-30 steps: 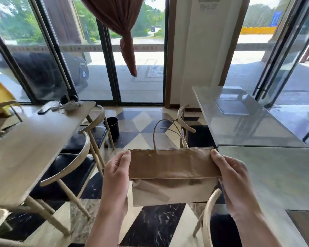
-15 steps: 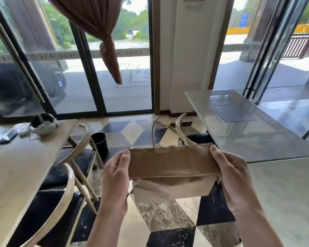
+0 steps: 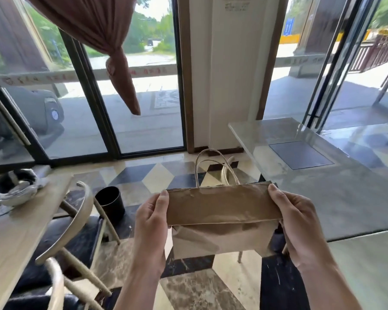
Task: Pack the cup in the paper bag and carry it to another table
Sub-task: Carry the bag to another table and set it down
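Brown folded-top paper bag [image 3: 222, 205] held in air at 6 o'clock between our hands. Our left hand [image 3: 151, 222] grips bag's left edge, our right hand [image 3: 297, 222] grips right edge, fingers closed on paper. Twisted paper handles [image 3: 211, 162] stick up at 12 behind fold. Grey glossy stone table [image 3: 336, 198] at 2 o'clock, near bag. Pale wooden table [image 3: 16, 231] at 9. Black round bin [image 3: 110, 201] on floor at 10.

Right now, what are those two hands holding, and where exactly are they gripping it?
A folded brown paper bag: the left hand grips its left end, the right hand its right end.
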### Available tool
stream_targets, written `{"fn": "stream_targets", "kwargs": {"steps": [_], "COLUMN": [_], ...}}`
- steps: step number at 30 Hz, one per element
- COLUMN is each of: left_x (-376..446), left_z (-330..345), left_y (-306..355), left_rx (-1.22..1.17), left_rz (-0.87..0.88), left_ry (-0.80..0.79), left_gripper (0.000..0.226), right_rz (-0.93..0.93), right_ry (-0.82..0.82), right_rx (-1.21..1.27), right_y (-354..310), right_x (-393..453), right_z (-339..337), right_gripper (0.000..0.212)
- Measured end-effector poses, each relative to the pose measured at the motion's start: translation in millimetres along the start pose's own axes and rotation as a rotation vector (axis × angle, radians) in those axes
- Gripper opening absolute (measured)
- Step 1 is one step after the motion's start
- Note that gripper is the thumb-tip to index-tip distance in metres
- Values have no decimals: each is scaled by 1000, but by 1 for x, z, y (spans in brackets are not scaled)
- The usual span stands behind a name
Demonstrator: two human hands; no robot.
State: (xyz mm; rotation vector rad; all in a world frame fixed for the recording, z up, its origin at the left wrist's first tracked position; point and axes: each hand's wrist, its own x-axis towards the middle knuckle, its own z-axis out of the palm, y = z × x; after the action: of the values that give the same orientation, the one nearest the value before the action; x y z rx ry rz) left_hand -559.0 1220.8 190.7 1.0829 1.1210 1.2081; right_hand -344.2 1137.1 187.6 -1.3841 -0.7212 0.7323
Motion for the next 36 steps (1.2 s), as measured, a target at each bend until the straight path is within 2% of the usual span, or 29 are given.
{"fn": "stream_targets", "kwargs": {"steps": [6,10,17,19,21,25,30,36], "left_x": [106,168,275,309,345,422,516,580], "left_z": [66,101,143,154,166,193,230,292], "left_y": [9,16,6,1,-4,-11,-13,-16], "left_rx": [-68,-74,-73,-69,-58,-36,37,44], "left_rz": [-23,-9,0,-2,-5,11,27,-48], "left_ry": [-41,-51,-96,-121,-166,-223,-409,-633], "left_gripper": [30,31,35,34,35,34,39,37], "right_rz": [-53,-49,-30,-25,-29,-43,-26,6], "right_ry": [1,28,69,100,113,200,371,597], "right_rx": [-63,-57,-20,-31,-48,-84,-78,-46], "right_y": [-4,-13,1,6,14,28,36,28], "right_x": [121,189,288,316,347,408,472,503], "right_z": [6,14,33,41,48,65,82,88], "right_gripper": [65,56,61,67,82,97,106,86]}}
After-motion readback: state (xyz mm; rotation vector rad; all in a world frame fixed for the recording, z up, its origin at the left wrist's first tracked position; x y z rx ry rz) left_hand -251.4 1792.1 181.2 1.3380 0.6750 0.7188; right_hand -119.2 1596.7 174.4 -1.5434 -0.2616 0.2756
